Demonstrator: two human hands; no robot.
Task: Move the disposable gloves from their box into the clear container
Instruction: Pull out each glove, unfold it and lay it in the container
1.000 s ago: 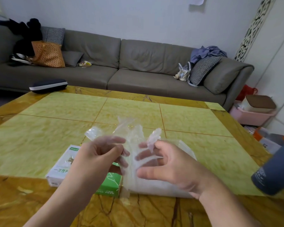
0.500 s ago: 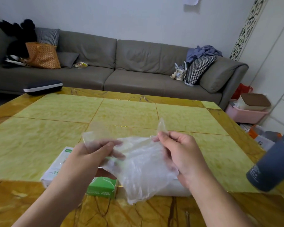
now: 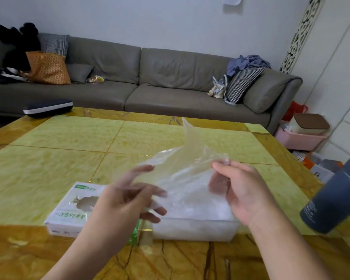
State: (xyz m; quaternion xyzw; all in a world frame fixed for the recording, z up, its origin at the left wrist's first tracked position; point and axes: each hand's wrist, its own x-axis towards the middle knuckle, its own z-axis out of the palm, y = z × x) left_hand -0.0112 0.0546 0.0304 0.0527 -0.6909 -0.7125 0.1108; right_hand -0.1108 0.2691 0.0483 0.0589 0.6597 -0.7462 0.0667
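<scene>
A thin clear disposable glove hangs in the air above the clear container, which lies on the table and holds a pile of clear gloves. My right hand pinches the glove's right edge between thumb and fingertips. My left hand is blurred, its fingers spread and straight beside the glove's left edge, gripping nothing. The white and green glove box, with its torn top opening facing up, lies to the left of the container, partly hidden by my left hand.
A dark blue tumbler leans at the right edge of the yellow-green tiled table. A dark case sits at the table's far left corner. A grey sofa stands behind, and storage bins are on the floor at right.
My left hand has let go of the glove and its fingers have spread. My right hand has lifted the glove's edge up and to the right, so the glove is stretched out flatter.
</scene>
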